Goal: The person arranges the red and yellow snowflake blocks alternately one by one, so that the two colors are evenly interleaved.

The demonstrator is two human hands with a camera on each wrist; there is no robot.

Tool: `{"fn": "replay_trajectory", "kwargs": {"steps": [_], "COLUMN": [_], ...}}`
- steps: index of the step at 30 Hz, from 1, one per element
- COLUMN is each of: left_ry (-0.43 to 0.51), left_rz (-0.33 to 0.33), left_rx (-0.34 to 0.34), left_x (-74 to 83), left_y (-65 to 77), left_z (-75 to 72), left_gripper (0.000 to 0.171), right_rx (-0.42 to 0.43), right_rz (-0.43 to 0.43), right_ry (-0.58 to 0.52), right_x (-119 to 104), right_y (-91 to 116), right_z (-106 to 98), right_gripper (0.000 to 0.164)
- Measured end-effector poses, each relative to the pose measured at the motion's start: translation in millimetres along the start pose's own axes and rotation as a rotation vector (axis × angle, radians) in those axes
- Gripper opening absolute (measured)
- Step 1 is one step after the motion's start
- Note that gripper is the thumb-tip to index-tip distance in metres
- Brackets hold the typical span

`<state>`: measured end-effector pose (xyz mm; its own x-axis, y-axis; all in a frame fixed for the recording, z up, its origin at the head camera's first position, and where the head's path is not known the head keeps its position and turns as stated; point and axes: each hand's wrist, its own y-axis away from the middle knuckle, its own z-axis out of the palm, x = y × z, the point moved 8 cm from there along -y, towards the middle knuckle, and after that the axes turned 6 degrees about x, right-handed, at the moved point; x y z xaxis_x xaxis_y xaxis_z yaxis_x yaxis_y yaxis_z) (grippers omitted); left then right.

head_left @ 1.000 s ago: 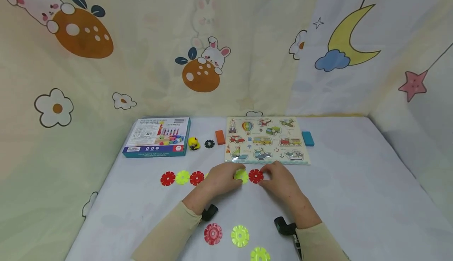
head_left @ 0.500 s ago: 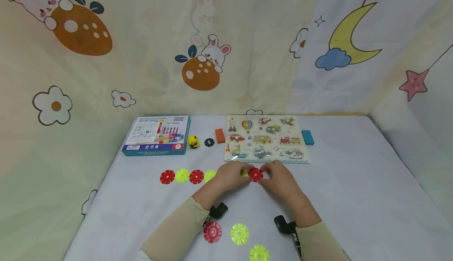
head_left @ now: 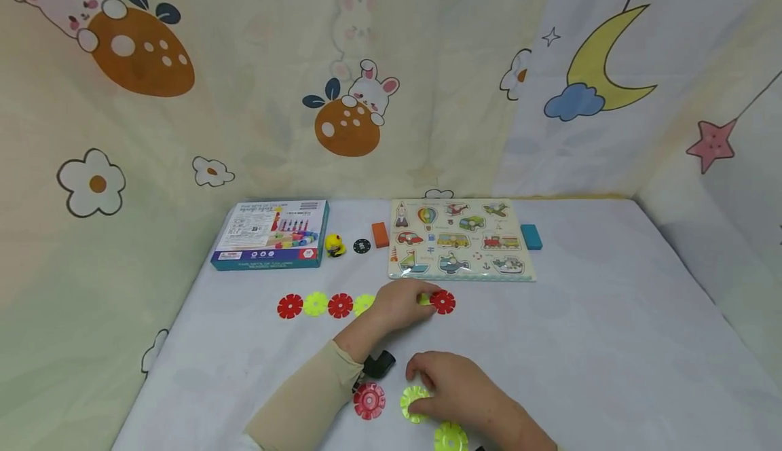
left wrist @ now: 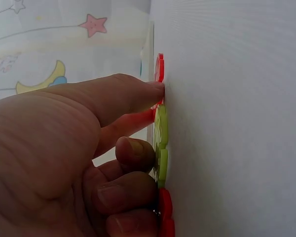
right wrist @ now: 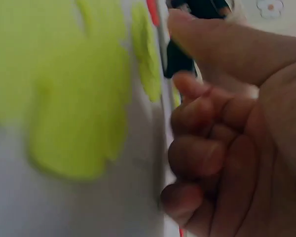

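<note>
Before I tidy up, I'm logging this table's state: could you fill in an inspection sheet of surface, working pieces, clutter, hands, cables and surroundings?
Surface: white tabletop, no spills visible.
Working pieces: disc row, red and yellow-green alternating where visible, partly hidden; on the near side, loose red disc, yellow-green disc and second yellow-green disc.
Clutter: boxed set, yellow figure, black chip, orange block, picture board and blue block, towards the back.
Hands: left hand pinches the end red disc; right hand is over the yellow-green disc, contact unclear.
Cables: nothing seen.
Surroundings: fabric backdrop with cartoon prints.
</note>
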<state>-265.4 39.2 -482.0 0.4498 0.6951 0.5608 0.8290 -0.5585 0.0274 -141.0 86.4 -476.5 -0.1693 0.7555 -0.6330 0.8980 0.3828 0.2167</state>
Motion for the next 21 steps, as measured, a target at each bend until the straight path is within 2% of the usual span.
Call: {"fn": "replay_trajectory", "kwargs": {"steps": [4, 10, 13, 17, 21], "left_ry": [-0.004, -0.002, 0.002, 0.002, -0.002], "left_rz": [-0.003, -0.005, -0.008, -0.003, -0.006], "left_rx": [0.011, 0.008, 0.006, 0.005, -0.008], "left_x": [-0.6, 0.1, 0.5, 0.6, -0.8], "left_y": [-0.9, -0.6, 0.0, 0.1, -0.2], "left_z": [0.0, 0.4, -0.2, -0.7, 0.2], "left_gripper": [0.039, 0.040, 0.040, 0.039, 0.039], "right_rx": [-0.011, -0.022, -0.025, -0.032, -0.040], "right_rz": [0.042, 0.079, 0.086, 0.048, 0.001], "right_ry": [0.109, 0.097, 0.044, -0.075, -0.189], "right_x": [-1, 0, -2, -10, -17], "right_y": [3, 3, 4, 4, 0], "right_z": [8, 9, 9, 4, -12], "right_gripper": [0.038, 0.036, 0.035, 0.029, 0.023]}}
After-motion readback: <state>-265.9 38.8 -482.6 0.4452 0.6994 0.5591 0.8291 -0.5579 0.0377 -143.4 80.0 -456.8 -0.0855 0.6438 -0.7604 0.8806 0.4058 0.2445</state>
